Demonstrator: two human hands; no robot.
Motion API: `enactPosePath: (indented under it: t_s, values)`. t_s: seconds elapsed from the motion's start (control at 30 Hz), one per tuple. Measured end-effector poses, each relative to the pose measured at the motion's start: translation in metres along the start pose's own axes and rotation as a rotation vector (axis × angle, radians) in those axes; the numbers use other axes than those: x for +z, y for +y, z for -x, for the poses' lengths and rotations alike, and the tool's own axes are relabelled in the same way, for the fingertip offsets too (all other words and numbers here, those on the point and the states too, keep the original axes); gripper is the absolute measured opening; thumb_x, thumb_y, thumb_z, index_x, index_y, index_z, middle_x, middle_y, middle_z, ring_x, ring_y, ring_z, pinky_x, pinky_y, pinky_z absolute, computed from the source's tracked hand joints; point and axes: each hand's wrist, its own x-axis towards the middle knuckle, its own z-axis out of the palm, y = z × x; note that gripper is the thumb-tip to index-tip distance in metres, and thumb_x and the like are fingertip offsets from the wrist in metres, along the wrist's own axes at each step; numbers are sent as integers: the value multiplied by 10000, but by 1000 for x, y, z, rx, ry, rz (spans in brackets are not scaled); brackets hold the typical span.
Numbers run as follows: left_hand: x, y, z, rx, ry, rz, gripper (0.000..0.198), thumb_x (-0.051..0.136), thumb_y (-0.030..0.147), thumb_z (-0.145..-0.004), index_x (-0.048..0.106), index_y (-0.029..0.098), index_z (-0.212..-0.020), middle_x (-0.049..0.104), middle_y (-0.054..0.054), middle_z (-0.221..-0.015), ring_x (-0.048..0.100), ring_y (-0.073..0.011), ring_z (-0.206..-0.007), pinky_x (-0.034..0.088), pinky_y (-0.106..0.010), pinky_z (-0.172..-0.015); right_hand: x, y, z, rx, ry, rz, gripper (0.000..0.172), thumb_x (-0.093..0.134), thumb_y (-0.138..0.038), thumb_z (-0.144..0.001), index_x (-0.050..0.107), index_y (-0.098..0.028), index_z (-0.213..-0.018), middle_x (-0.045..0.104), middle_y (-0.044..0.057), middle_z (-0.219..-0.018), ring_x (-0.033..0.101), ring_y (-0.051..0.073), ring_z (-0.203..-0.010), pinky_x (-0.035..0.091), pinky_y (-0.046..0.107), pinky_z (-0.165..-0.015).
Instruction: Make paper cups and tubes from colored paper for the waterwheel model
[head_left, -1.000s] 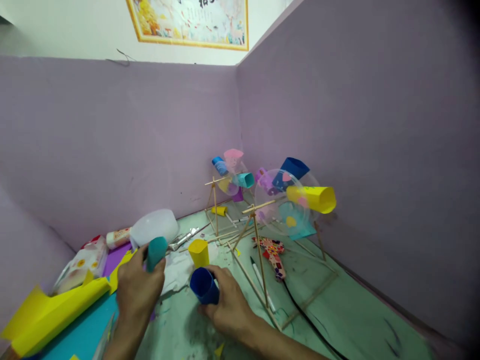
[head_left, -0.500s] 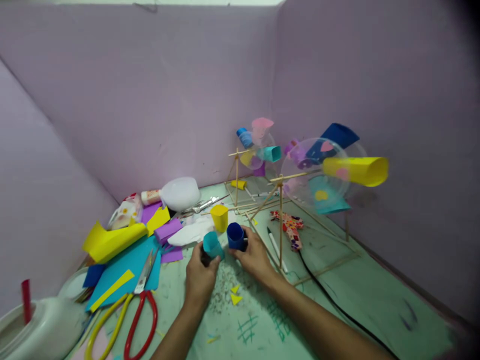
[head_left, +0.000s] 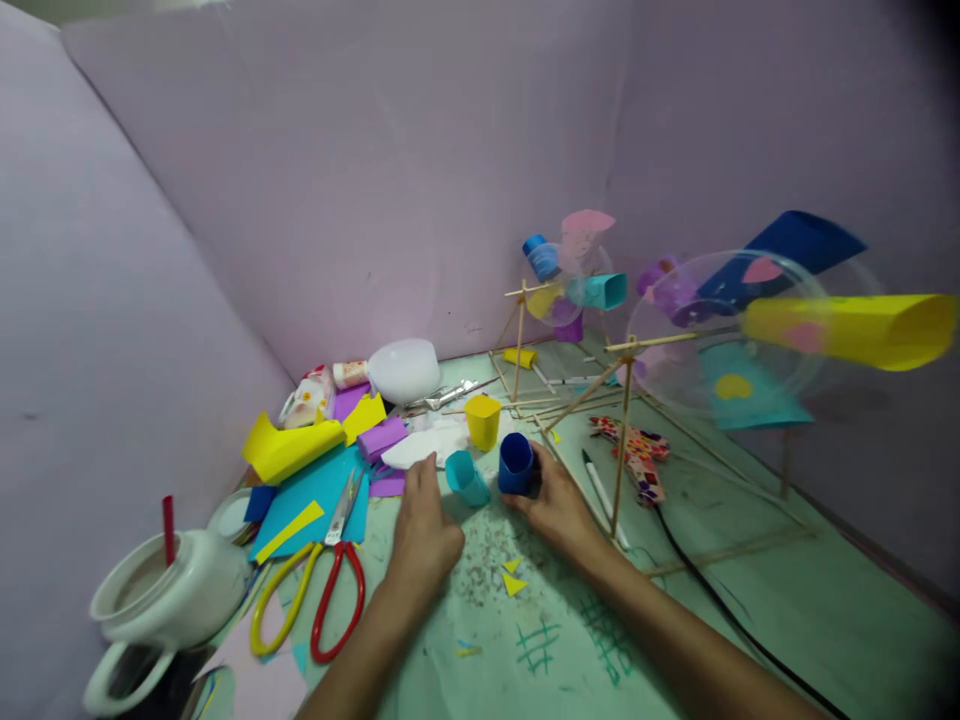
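My right hand [head_left: 561,507] is curled round the base of a dark blue paper cup [head_left: 516,463] that stands on the green table [head_left: 675,640]. Just left of that cup, a teal paper cup [head_left: 466,478] leans on the table. My left hand [head_left: 422,528] rests flat beside the teal cup with its fingers stretched forward towards a white paper scrap [head_left: 424,447], and it holds nothing. A yellow paper cup [head_left: 482,420] stands upright behind both cups.
Scissors [head_left: 330,590] with a yellow and a red handle lie at the left on coloured foam sheets [head_left: 315,490]. A white mug [head_left: 161,600] sits front left. Two stick-framed wheels [head_left: 720,340] [head_left: 574,280] stand at the right. A patterned glue gun [head_left: 637,455], its black cable [head_left: 720,610] and a pen [head_left: 600,485] lie nearby. Purple walls enclose the table.
My left hand brought the teal cup down from the left, set it beside the blue cup and let go. The view has tipped down, and the scissors and mug now show.
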Motion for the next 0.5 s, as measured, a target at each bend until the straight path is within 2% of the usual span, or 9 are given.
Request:
enactPosePath:
  t_s: [0.07,0.13,0.23,0.37,0.5]
  values:
    - [-24,-4,-15,15,20,-172,632,474,-11,-586,478,94,-1209,475,-158,-1282,413,-268,-1198,321,-349,-997,-2,-4,0,23,-19,18,665,640,-159,-589,423,-159,-1217,583,138,-1153,562,280,-1045,408,444,-915]
    - [-45,-9,-35,3,46,-328,544,446,18,-633,511,82,-1169,515,-180,-1209,410,-307,-1176,303,-412,-990,-3,-6,1,51,-43,23,721,645,-148,-578,390,-143,-1253,557,159,-1196,551,290,-1073,401,447,-931]
    - [-64,-18,-65,-30,23,-499,441,485,92,-645,557,100,-1080,566,-192,-1104,435,-361,-1110,339,-473,-912,-4,-3,2,78,-76,-4,788,652,-140,-585,332,-134,-1305,506,172,-1264,520,282,-1127,378,428,-972]
    - [-64,-27,-87,-74,-77,-614,331,589,205,-591,597,157,-918,637,-145,-950,500,-351,-1021,394,-428,-822,-5,8,3,89,-83,27,862,675,-152,-585,272,-135,-1347,454,188,-1312,478,289,-1175,363,442,-987]
    - [-62,-32,-88,-102,-82,-648,307,609,244,-591,597,154,-885,647,-154,-942,536,-342,-984,411,-400,-793,-6,11,3,54,-77,72,868,675,-151,-591,267,-155,-1357,443,181,-1323,457,295,-1196,363,450,-986]
